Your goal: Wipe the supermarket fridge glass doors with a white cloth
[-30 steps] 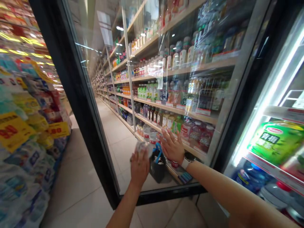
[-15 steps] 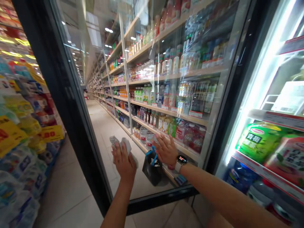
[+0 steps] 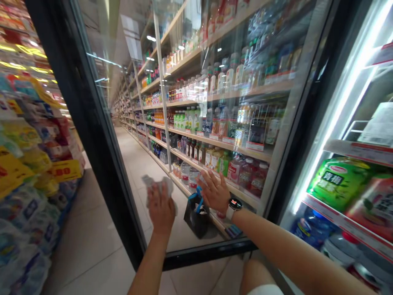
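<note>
A grey-white cloth [image 3: 170, 189] lies under my left hand [image 3: 161, 208], pressed against the lower left part of a glass door [image 3: 135, 164] with a black frame. The fingers of that hand are stretched over the cloth and hold it to the pane. My right hand [image 3: 215, 192] rests on the same glass further right, fingers spread and nothing in it. A watch [image 3: 235, 203] is on the right wrist. Through or in the glass, near the right hand, appears a dark bag [image 3: 196, 217] with blue handles.
To the right, a lit cooler shelf [image 3: 353, 213] holds a green pack [image 3: 337, 180] and several bottles. On the left stands a stack of wrapped packs [image 3: 24, 229] with a yellow price sign [image 3: 64, 171]. Drink shelves [image 3: 215, 141] show in the glass. Below is a tiled floor [image 3: 89, 246].
My left hand and the cloth have shifted only slightly on the glass. My right hand keeps its place. The view has tilted a little, and a knee now shows at the bottom.
</note>
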`<state>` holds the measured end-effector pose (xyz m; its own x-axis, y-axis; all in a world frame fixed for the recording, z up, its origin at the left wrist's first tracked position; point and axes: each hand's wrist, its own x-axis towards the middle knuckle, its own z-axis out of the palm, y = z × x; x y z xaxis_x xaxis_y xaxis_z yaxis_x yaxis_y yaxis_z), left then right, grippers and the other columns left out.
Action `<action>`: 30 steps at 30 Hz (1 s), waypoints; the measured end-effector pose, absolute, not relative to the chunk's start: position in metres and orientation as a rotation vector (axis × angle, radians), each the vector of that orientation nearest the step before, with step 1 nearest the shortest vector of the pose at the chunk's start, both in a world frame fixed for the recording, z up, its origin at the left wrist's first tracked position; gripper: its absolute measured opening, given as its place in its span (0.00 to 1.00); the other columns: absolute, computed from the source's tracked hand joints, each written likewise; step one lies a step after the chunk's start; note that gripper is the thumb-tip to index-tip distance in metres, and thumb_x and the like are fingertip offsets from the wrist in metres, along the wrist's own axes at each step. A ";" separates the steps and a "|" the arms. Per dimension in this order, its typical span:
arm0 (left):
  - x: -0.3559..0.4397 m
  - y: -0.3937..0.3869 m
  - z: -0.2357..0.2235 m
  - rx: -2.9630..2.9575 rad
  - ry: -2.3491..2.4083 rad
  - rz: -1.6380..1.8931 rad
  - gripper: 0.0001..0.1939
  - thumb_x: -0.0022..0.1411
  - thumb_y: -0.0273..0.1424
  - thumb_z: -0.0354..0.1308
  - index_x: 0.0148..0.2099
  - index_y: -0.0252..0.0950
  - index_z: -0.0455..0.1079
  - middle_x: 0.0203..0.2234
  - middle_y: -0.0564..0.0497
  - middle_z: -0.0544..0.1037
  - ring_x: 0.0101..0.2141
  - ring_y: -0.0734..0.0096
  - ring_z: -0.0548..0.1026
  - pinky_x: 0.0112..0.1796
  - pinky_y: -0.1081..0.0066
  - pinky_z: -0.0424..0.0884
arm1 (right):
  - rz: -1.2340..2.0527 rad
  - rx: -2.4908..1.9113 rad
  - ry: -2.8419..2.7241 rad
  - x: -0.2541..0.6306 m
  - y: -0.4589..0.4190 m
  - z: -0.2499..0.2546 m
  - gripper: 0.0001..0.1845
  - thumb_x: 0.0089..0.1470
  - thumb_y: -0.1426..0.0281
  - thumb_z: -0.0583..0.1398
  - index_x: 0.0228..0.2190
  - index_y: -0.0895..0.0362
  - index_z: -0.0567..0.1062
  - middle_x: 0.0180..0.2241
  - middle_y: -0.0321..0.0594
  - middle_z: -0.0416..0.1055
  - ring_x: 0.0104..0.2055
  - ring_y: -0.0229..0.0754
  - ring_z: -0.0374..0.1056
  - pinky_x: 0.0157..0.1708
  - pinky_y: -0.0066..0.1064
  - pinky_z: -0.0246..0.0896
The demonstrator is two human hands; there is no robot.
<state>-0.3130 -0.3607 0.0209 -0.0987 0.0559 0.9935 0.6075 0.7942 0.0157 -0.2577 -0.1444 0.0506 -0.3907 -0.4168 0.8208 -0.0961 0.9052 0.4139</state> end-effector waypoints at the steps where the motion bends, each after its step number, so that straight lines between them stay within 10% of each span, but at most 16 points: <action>1: -0.316 -0.367 0.031 -0.432 -1.613 -0.599 0.35 0.63 0.23 0.50 0.69 0.34 0.42 0.67 0.40 0.41 0.66 0.50 0.38 0.62 0.46 0.50 | -0.360 0.378 -1.953 -0.258 -0.145 0.050 0.33 0.57 0.66 0.54 0.63 0.52 0.55 0.63 0.46 0.56 0.67 0.52 0.45 0.64 0.54 0.31; 5: -0.314 -0.361 0.038 -0.349 -1.608 -0.742 0.34 0.64 0.24 0.49 0.69 0.34 0.42 0.68 0.40 0.37 0.66 0.52 0.41 0.62 0.48 0.50 | -0.352 0.375 -1.937 -0.260 -0.145 0.050 0.33 0.57 0.67 0.54 0.63 0.52 0.55 0.63 0.45 0.56 0.67 0.51 0.44 0.64 0.54 0.30; 15: -0.299 -0.304 -0.034 -0.946 -1.577 -0.276 0.30 0.62 0.18 0.48 0.66 0.34 0.53 0.58 0.42 0.65 0.63 0.63 0.52 0.60 0.63 0.58 | -0.392 0.357 -1.935 -0.261 -0.146 0.052 0.32 0.57 0.67 0.53 0.63 0.51 0.56 0.64 0.44 0.55 0.67 0.51 0.45 0.64 0.53 0.30; 24: -0.317 -0.360 0.051 -0.328 -1.556 -0.729 0.35 0.64 0.26 0.49 0.69 0.33 0.40 0.68 0.41 0.38 0.66 0.49 0.39 0.63 0.44 0.45 | -0.382 0.374 -1.926 -0.261 -0.146 0.052 0.34 0.56 0.66 0.54 0.63 0.50 0.56 0.64 0.44 0.55 0.68 0.51 0.44 0.64 0.53 0.32; 30: -0.307 -0.331 0.034 -0.385 -1.540 -0.739 0.33 0.63 0.26 0.51 0.68 0.35 0.46 0.66 0.42 0.51 0.65 0.50 0.47 0.62 0.46 0.51 | -0.391 0.359 -1.892 -0.260 -0.147 0.054 0.32 0.57 0.66 0.53 0.63 0.49 0.56 0.63 0.42 0.56 0.68 0.49 0.42 0.65 0.53 0.30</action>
